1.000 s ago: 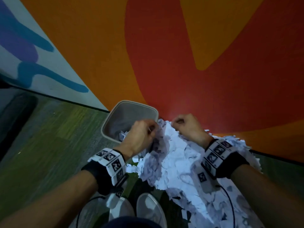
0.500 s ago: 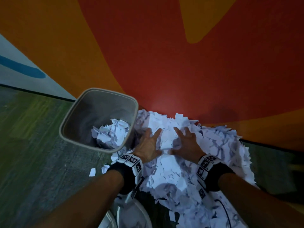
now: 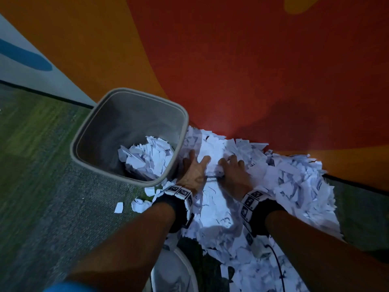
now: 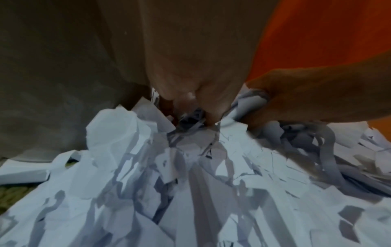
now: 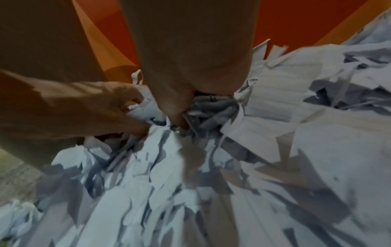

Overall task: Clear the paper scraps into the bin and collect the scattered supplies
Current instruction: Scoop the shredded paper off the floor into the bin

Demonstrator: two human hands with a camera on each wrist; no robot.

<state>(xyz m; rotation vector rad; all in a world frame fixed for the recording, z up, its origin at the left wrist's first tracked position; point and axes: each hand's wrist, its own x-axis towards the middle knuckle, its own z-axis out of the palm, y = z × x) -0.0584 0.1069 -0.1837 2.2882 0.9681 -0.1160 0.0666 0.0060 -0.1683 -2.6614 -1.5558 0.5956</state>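
Paper scraps, print unreadable.

Torn white paper scraps, matt and crumpled, some faintly printed, heaped on rough, coarse-woven green-grey carpet. The grey bin looks like smooth matt plastic, and the orange-red wall behind shows a smooth, faintly sheened painted finish.

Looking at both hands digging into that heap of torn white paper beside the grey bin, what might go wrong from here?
Loose scraps may drop on the way: the left hand and right hand grip only part of the heap of torn white paper, and stray pieces already lie on the green-grey carpet. The grey plastic bin stands tight against the left hand, so a nudge could tip it.
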